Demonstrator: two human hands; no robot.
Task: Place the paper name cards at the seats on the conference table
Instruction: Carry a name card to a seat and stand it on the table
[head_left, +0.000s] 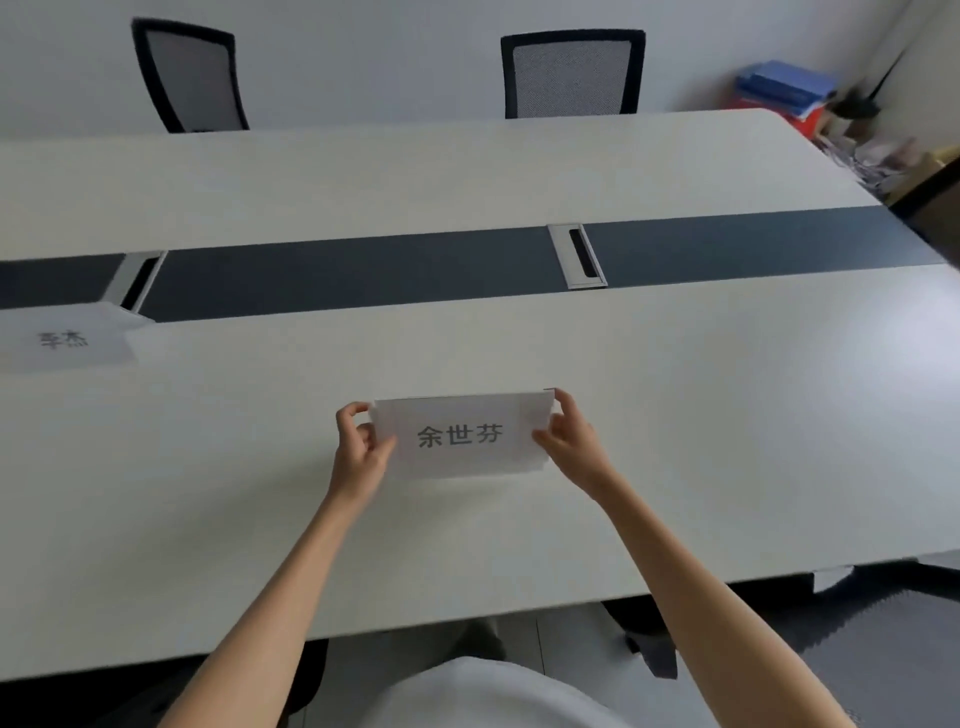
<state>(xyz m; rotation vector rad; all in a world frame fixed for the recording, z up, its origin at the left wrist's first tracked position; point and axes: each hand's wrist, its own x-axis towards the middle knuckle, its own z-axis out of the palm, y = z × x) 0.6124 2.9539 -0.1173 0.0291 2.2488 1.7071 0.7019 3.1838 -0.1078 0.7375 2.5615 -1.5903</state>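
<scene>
From the head camera, both hands reach out over the near half of a long white conference table (675, 395). Between them stands a folded white paper name card (460, 434) printed with three dark characters, set on the tabletop in front of the person. The left hand (361, 447) pinches the card's left end, thumb and fingers closed on the paper; the right hand (569, 439) pinches its right end the same way, with a fingertip at the upper corner. The card's lower edge looks to meet the table, though contact is hard to confirm.

A second name card (62, 338) sits well apart at the far left, its print blurred. A dark strip (363, 270) runs along the table's middle, with a metal-framed cable port (579, 254) to the right and another cable port (137, 280) just beside the second card. Two black mesh-back chairs stand at the far side, the left chair (189, 75) and the right chair (571, 75). Blue folders (784, 85) are stacked in the far right corner.
</scene>
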